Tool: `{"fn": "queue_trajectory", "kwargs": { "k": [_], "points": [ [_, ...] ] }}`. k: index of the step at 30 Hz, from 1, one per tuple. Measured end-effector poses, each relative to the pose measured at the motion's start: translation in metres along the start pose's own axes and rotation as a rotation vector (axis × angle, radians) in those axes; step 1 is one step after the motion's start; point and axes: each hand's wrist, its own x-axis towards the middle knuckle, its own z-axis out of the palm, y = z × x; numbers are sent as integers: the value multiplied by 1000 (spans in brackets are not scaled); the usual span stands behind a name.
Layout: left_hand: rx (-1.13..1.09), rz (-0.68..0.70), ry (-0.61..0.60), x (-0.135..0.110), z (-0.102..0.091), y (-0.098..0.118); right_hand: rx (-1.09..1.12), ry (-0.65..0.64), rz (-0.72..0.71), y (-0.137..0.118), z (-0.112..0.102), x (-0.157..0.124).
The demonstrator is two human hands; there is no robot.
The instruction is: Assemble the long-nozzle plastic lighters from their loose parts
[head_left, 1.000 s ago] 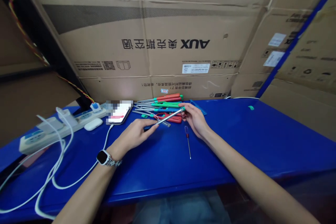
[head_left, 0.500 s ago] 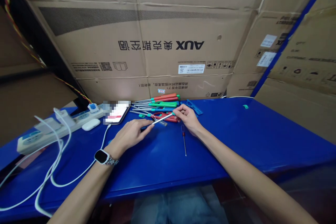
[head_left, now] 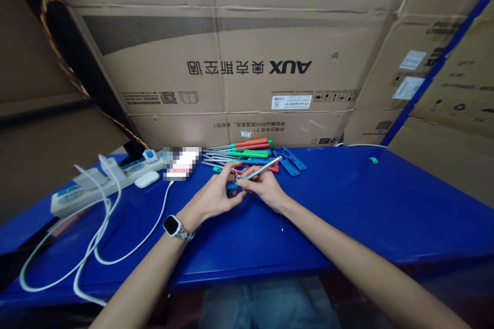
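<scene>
My left hand (head_left: 214, 195), with a watch on its wrist, is closed around a blue plastic lighter part (head_left: 232, 185), mostly hidden by the fingers. My right hand (head_left: 268, 190) pinches a silver lighter tube (head_left: 262, 168) near its green collar; the tube's far end points up and to the right. Both hands' fingertips meet at the collar, and whether tube and blue part are joined I cannot tell. Just behind the hands lies a pile of long-nosed lighters with red, green and blue handles (head_left: 249, 153). Two blue handle shells (head_left: 291, 160) lie right of the pile.
A screwdriver tip (head_left: 282, 227) shows below my right hand, the rest hidden. On the left are a phone (head_left: 183, 163), a white earbud case (head_left: 147, 179), a power strip (head_left: 127, 169) and white cables (head_left: 108, 221). A green scrap (head_left: 373, 160) lies right. Cardboard (head_left: 247, 36) stands behind.
The silver tube has been turned round: its green collar, formerly at the right end, is now at the lower left beside my left hand. My hands have come closer together. The view has shifted slightly.
</scene>
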Motion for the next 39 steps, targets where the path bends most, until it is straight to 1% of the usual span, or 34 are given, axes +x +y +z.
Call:
{"fn": "queue_trajectory", "kwargs": {
  "k": [2, 5, 9, 12, 15, 18, 20, 22, 25, 27, 29, 30, 33, 36, 37, 39],
  "points": [
    [-2, -12, -8, -1, 0, 0, -30, -10, -22, 2, 0, -2],
    [85, -32, -9, -2, -1, 0, -87, -23, -57, 5, 0, -4],
    [167, -71, -17, -3, -1, 3, -127, -48, -66, 5, 0, -6],
    [160, -64, -14, -4, 0, 7, -151, -73, -80, 1, 0, -6],
    [92, -39, 17, -3, 2, 9, -179, -107, -101, -3, 2, -5],
    [-11, 4, 54, -1, 2, 8, -208, -124, -137, -5, 3, -4],
    [-83, 45, 74, 1, 0, 7, -186, -136, -145, -6, 1, -3],
    [-192, 47, 98, 4, -2, 8, -149, -122, -145, -6, -3, -4],
    [-477, -63, 127, 10, -3, 14, -195, -93, -155, -5, -9, -11],
    [-699, -151, 148, 14, 0, 21, -267, -130, -151, -4, -9, -17],
    [-893, -203, 197, 20, 3, 27, -332, -165, -140, -2, -6, -23],
    [-973, -222, 224, 22, 5, 29, -350, -161, -133, -1, -4, -25],
    [-1112, -263, 264, 31, 6, 29, -310, -159, -60, 0, 2, -27],
    [-1143, -278, 293, 39, 4, 25, -173, -254, 78, -2, 5, -28],
    [-1156, -268, 300, 40, 3, 23, -129, -261, 107, -3, 5, -28],
    [-1207, -220, 300, 41, 3, 21, -60, -216, 129, -4, 5, -29]
  ]
}}
